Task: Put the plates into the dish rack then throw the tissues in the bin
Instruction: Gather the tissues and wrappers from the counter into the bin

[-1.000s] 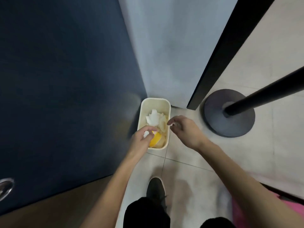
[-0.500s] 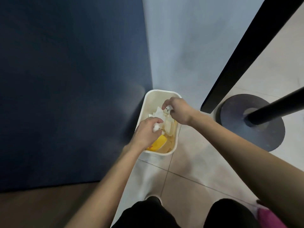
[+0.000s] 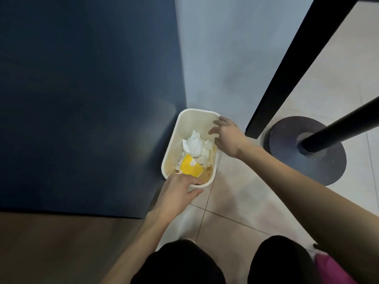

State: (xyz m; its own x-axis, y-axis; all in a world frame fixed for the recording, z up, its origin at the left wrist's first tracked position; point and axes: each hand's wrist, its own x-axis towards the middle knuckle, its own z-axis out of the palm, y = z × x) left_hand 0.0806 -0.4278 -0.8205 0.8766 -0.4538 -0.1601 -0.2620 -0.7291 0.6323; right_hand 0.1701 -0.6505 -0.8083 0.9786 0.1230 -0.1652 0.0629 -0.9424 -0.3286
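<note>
Hovering right hand over bin, grip spread | left hand on near rim, grip loose

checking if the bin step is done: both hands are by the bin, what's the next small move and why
Probably lift both hands away. The white tissues lie inside the bin beside a yellow wrapper, and the left hand at its near rim and the right hand above its far side look empty.

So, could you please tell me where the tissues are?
Head view, centre: the tissues lie inside the cream bin, beyond the yellow packet, left of the right hand.
</note>
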